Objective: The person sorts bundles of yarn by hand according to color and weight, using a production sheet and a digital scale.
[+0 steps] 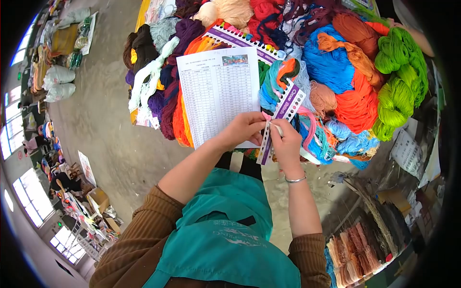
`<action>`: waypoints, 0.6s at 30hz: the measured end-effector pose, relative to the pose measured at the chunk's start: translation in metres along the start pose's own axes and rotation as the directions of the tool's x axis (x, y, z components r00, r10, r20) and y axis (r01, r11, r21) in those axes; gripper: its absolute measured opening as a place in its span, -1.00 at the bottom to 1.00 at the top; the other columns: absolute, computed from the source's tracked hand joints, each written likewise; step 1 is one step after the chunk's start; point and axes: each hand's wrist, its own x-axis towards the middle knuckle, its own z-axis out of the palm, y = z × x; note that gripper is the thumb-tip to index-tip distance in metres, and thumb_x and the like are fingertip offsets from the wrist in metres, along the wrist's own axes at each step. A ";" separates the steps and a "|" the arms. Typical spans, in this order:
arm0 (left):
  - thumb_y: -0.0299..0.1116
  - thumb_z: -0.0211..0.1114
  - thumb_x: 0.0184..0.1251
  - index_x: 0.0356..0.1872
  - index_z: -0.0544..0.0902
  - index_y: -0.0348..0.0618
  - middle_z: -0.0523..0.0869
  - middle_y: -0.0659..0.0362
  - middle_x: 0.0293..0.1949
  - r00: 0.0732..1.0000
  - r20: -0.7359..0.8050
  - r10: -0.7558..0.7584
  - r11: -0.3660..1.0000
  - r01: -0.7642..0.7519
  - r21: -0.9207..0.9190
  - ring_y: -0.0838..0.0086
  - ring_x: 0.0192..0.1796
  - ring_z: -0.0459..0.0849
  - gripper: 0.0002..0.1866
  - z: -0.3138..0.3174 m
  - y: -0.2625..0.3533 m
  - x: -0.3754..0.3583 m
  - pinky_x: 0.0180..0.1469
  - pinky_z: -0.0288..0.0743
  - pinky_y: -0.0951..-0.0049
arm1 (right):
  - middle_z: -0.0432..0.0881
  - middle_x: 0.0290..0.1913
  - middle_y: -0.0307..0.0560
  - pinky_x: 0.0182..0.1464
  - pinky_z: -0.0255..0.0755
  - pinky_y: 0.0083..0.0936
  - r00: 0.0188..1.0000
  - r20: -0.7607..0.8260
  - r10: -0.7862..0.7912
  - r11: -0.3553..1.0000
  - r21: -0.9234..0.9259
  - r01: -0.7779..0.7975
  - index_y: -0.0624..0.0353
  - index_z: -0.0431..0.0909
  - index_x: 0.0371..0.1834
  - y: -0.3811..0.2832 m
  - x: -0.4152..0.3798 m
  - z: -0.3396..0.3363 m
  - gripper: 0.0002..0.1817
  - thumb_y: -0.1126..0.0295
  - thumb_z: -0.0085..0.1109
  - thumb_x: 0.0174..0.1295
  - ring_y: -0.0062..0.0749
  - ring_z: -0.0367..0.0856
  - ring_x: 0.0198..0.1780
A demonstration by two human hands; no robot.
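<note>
A purple-and-white punched thread card (289,102) slants down between my hands, with looped skeins of blue, teal, orange and black thread (277,79) tied along its upper part. My left hand (244,128) is closed, pinching the card's left edge beside a small loop of pink thread (267,116). From the other side my right hand (287,140) is closed too, thumb and finger pressed against the card. Whether a strand lies between those fingertips is hard to make out. Under the left hand lies a printed chart sheet (218,103).
Heaped yarn covers the table, including a blue bundle (331,62), red-orange yarn (355,103) and green hanks (401,77). Another thread card (245,41) lies behind the sheet. Hanging skeins (353,252) stand at lower right. Part of another person's arm (418,36) shows at upper right.
</note>
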 end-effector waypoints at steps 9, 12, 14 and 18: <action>-0.34 0.24 0.38 -0.06 0.61 -0.29 0.65 0.22 -0.48 1.000 0.006 0.006 0.969 -0.007 0.248 0.57 -0.49 0.66 -0.76 -0.013 0.000 0.017 -0.40 0.58 0.50 | 0.60 -0.45 -0.14 -0.35 0.40 -0.55 0.988 0.089 0.125 0.991 0.034 -0.129 0.22 0.51 -0.24 0.016 0.006 0.011 -0.90 0.45 0.21 0.27 -0.52 0.53 -0.44; -0.34 0.23 0.31 -0.19 0.59 -0.29 0.66 0.07 -0.54 0.932 -0.035 0.361 0.597 -0.202 0.777 0.29 -0.50 0.69 -0.79 -0.015 -0.001 0.018 -0.39 0.56 0.26 | 0.63 -0.45 -0.03 -0.35 0.46 -0.40 0.991 0.089 0.099 0.992 0.072 -0.105 0.20 0.48 -0.24 0.025 0.013 0.025 -0.85 0.41 0.23 0.24 -0.21 0.60 -0.47; -0.32 0.18 0.28 -0.30 0.56 -0.26 0.65 -0.08 -0.52 0.875 -0.098 0.474 0.261 -0.033 0.965 0.01 -0.43 0.67 -0.82 -0.017 -0.001 0.019 -0.33 0.52 0.05 | 0.63 -0.46 -0.05 -0.33 0.46 -0.40 0.972 0.143 0.188 0.980 0.042 -0.196 0.20 0.48 -0.23 0.028 0.018 0.031 -0.81 0.41 0.27 0.19 -0.24 0.63 -0.44; -0.31 0.16 0.31 -0.30 0.56 -0.26 0.67 -0.05 -0.54 0.826 -0.185 0.532 0.227 0.071 0.971 0.06 -0.43 0.70 -0.81 -0.046 0.013 0.002 -0.35 0.54 0.10 | 0.61 -0.48 -0.07 -0.34 0.45 -0.43 0.959 0.173 0.224 0.969 0.067 -0.239 0.21 0.48 -0.24 0.030 0.024 0.038 -0.79 0.40 0.30 0.16 -0.29 0.61 -0.46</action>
